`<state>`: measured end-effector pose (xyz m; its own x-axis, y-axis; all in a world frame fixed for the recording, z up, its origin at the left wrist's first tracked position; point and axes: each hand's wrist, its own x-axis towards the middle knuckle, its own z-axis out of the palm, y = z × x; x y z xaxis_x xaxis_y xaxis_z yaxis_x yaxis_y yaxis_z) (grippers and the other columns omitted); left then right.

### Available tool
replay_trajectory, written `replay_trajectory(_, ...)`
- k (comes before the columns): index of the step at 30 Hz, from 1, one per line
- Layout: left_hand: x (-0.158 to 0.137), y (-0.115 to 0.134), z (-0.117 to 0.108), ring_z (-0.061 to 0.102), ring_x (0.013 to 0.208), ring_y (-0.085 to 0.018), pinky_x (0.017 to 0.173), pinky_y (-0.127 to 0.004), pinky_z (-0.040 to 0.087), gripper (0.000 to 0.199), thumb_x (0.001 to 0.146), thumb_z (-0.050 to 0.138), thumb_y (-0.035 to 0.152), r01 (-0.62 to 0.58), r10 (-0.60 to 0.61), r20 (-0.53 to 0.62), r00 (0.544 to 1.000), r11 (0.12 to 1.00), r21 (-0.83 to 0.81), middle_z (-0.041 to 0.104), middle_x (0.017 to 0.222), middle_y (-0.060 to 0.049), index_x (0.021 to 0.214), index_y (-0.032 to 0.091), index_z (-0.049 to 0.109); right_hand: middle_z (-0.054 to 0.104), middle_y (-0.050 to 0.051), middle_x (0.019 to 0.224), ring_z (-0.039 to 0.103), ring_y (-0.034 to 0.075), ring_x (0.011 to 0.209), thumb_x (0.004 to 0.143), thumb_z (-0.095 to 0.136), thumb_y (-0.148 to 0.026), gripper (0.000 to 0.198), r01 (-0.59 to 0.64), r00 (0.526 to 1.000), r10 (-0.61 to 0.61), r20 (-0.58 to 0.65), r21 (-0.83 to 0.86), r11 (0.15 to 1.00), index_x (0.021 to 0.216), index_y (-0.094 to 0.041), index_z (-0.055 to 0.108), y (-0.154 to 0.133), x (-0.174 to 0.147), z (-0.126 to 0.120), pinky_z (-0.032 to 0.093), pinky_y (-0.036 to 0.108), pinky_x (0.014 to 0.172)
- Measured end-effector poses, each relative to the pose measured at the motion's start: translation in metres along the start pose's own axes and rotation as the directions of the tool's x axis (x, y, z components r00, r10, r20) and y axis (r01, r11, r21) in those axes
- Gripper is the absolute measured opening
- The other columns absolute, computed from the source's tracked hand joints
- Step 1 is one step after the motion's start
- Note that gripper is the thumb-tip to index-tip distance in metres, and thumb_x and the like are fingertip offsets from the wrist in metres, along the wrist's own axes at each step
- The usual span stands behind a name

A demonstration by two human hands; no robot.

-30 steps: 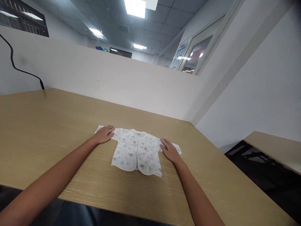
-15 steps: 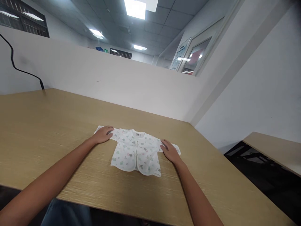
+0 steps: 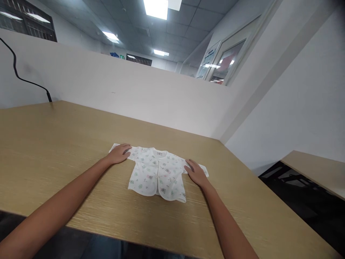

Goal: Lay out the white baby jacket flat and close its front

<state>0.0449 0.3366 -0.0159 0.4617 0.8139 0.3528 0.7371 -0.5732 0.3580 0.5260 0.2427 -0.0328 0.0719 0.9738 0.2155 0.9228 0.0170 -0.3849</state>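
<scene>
A small white baby jacket (image 3: 157, 174) with a pale animal and leaf print lies flat on the table, its front facing up and its neckline away from me. Both of its sleeves stretch out sideways. Across the left sleeve rests my left hand (image 3: 118, 153), fingers extended and lying on the cloth. My right hand (image 3: 196, 172) lies over the other sleeve in the same way, fingers stretched out, with the cuff showing beyond it. Parts of both sleeves are hidden under my hands.
The wooden table (image 3: 88, 126) ends at a low white partition (image 3: 151, 93). On the left, a black cable (image 3: 29, 82) runs down to the tabletop. A second wooden surface (image 3: 315, 171) with a dark frame below stands at the right, past a gap.
Both hands stay on the sleeves and the jacket keeps its shape. The view has shifted very slightly. My knee, seen below the table edge before, shows less now.
</scene>
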Motion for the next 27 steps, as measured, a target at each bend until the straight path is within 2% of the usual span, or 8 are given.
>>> replay_trajectory(22, -0.0008, 0.0044, -0.0022, 0.054, 0.133, -0.029, 0.116, -0.044, 0.04, 0.051, 0.094, 0.043, 0.043, 0.0, 0.0, 0.016, 1.0, 1.0, 0.013, 0.059, 0.144, -0.013, 0.13, 0.015, 0.064, 0.046, 0.014, 0.155, 0.04, 0.027, 0.146, 0.097, 0.045, -0.049, 0.059, -0.005, 1.0, 0.005, 0.015, -0.007, 1.0, 0.144, -0.014, 0.056, -0.0034, -0.0015, -0.0031, 0.026, 0.044, 0.125)
replay_trajectory(27, -0.0008, 0.0043, -0.0019, 0.055, 0.133, -0.029, 0.115, -0.045, 0.041, 0.049, 0.093, 0.043, 0.044, -0.004, 0.004, 0.009, 1.0, 1.0, 0.014, 0.06, 0.143, -0.012, 0.129, 0.017, 0.064, 0.046, 0.011, 0.155, 0.04, 0.026, 0.146, 0.097, 0.046, -0.049, 0.057, -0.017, 1.0, 0.017, 0.011, 0.009, 1.0, 0.142, -0.018, 0.057, -0.0025, -0.0022, -0.0023, 0.025, 0.043, 0.125)
